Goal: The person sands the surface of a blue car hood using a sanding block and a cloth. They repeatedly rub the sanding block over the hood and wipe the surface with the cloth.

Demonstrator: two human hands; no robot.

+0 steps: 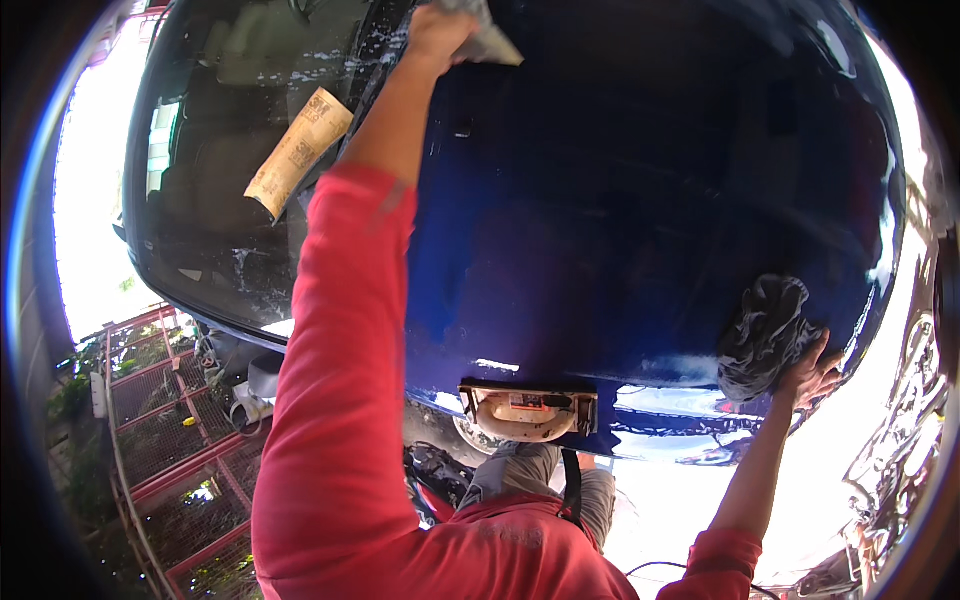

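The left hand [438,38] grips a pale cloth [490,45] over the blue hood [600,220]; the right hand [812,375] spreads open beside a dark cloth [765,335]. The hood seems mostly clean; whitish smears [318,70] mark the windshield [220,150].

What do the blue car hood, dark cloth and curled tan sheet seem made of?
Blue car hood: probably painted metal, glossy, with bright reflections.
Dark cloth: likely fabric, matte, in soft crumpled folds.
Curled tan sheet: apparently paper, dull and printed, possibly sandpaper; no grit is distinguishable.
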